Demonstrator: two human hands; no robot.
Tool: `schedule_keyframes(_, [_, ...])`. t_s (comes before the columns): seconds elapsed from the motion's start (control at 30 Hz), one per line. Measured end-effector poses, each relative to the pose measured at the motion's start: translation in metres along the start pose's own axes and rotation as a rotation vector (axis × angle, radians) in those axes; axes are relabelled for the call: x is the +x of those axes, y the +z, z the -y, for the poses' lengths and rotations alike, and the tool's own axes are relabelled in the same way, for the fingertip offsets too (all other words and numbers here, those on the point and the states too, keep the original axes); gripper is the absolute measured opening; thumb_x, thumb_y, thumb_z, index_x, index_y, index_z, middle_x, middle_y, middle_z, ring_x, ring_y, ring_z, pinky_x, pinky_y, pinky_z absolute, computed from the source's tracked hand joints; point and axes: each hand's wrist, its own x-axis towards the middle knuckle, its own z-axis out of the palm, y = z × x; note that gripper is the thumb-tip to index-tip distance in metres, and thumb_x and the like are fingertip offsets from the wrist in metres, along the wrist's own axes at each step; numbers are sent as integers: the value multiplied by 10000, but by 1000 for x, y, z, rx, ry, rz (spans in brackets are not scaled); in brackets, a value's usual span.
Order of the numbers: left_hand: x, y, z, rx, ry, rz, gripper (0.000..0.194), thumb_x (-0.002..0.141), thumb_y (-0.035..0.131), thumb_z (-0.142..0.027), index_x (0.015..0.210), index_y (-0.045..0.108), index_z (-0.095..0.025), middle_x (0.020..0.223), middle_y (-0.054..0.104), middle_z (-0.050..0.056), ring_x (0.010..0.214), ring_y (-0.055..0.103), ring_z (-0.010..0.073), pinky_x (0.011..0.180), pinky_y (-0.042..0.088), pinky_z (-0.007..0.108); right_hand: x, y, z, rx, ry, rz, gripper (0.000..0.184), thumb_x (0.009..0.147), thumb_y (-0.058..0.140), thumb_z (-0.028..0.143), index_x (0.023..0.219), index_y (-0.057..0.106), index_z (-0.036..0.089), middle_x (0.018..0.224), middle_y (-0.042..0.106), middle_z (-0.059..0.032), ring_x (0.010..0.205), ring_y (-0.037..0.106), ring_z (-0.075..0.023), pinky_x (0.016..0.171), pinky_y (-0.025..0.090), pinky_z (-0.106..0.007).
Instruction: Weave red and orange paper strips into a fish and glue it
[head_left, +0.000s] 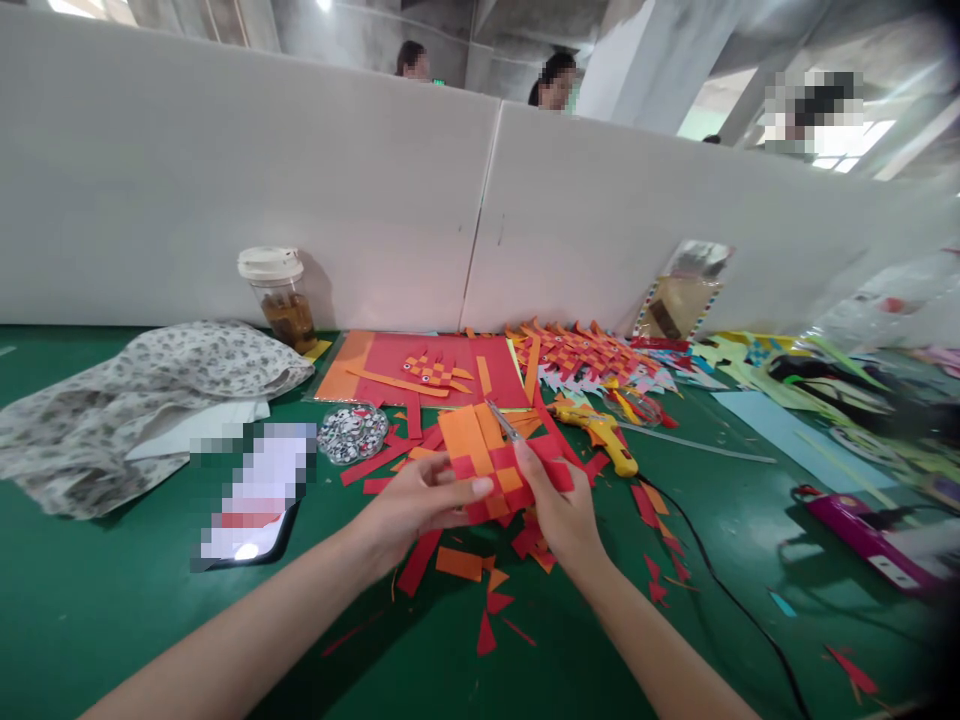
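Note:
My left hand is closed on the left side of a woven paper piece, its thumb lying on top. The piece is made of interlaced orange and red paper strips, with loose strip ends at its far side. In my right hand is a slim, pointed metal tool, its tip aimed away over the far orange strips. Its rear part is hidden by the fingers, so its exact kind does not show. The right fingers also lie against the right side of the weave. Red and orange paper scraps lie beneath both hands.
Behind the hands lies a red sheet bearing a small woven fish. Woven pieces, a yellow glue gun, a tub of googly eyes, a phone, a drink cup and a purple power strip surround them.

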Motion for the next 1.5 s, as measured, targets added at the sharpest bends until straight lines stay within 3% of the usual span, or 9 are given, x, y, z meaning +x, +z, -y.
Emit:
schedule_keyframes(0.43, [-15, 8, 5, -34, 122, -89, 285, 621, 783, -260, 865, 696, -142, 831, 739, 74, 773, 690, 203, 714, 552, 283, -14, -3, 6, 88, -26, 276, 289, 788, 560, 477, 725, 567, 195, 596, 547, 20, 549, 492, -122, 528, 402, -226])
schedule_keyframes(0.53, [-19, -11, -4, 9, 181, -192, 271, 606, 797, -250, 830, 694, -139, 836, 741, 67, 734, 693, 187, 673, 557, 249, -24, -21, 8, 147, 168, 634, 301, 784, 559, 486, 824, 571, 188, 632, 608, 7, 533, 552, -118, 510, 419, -218])
schedule_keyframes(0.63, [-22, -30, -13, -9, 194, -261, 277, 615, 794, -239, 852, 689, -142, 814, 742, 55, 733, 696, 186, 676, 567, 243, -35, -30, 6, 127, 484, 1231, 366, 816, 516, 483, 907, 616, 143, 727, 675, -62, 604, 627, -134, 590, 458, -243])
schedule_keyframes(0.7, [-23, -37, -16, -6, 182, -282, 263, 618, 794, -229, 843, 687, -146, 794, 742, 45, 711, 696, 175, 660, 569, 234, -36, -26, 2, 127, 569, 1395, 447, 841, 454, 517, 965, 628, 125, 784, 686, -93, 639, 641, -134, 624, 468, -251])
schedule_keyframes(0.77, [-23, -38, -17, 11, 175, -277, 259, 617, 795, -234, 836, 686, -147, 792, 743, 43, 698, 695, 168, 652, 567, 226, -30, -14, 0, 151, 517, 1323, 526, 840, 399, 579, 1022, 613, 134, 889, 684, -117, 751, 656, -169, 662, 489, -288])
schedule_keyframes(0.9, [-25, -34, -14, 67, 176, -248, 304, 610, 798, -257, 869, 683, -144, 847, 743, 54, 736, 693, 174, 661, 553, 218, -8, 8, 2, 71, 13, 806, 433, 821, 494, 531, 1055, 623, 190, 1134, 621, -88, 1085, 543, -207, 943, 396, -355])
schedule_keyframes(1.03, [-26, -35, -6, 114, 160, -256, 315, 609, 796, -277, 860, 682, -125, 838, 741, 71, 735, 691, 186, 663, 546, 240, 5, 8, 8, 197, -17, 451, 425, 854, 397, 560, 990, 619, 223, 1121, 623, -68, 1080, 549, -215, 935, 416, -360])
schedule_keyframes(1.2, [-27, -28, 10, 139, 124, -211, 382, 585, 807, -259, 915, 671, -123, 897, 735, 85, 780, 686, 193, 706, 539, 261, -4, -4, 9, 116, 188, 522, 461, 730, 635, 488, 1095, 530, 227, 966, 644, -52, 815, 638, -171, 744, 504, -317])
schedule_keyframes(1.5, [-25, -15, 34, 170, 105, -40, 387, 618, 779, -269, 966, 650, -159, 919, 726, 59, 801, 680, 209, 746, 535, 323, -20, -17, -4, -66, 230, 534, 393, 677, 708, 405, 983, 583, 194, 818, 665, -14, 736, 628, -148, 665, 482, -258])
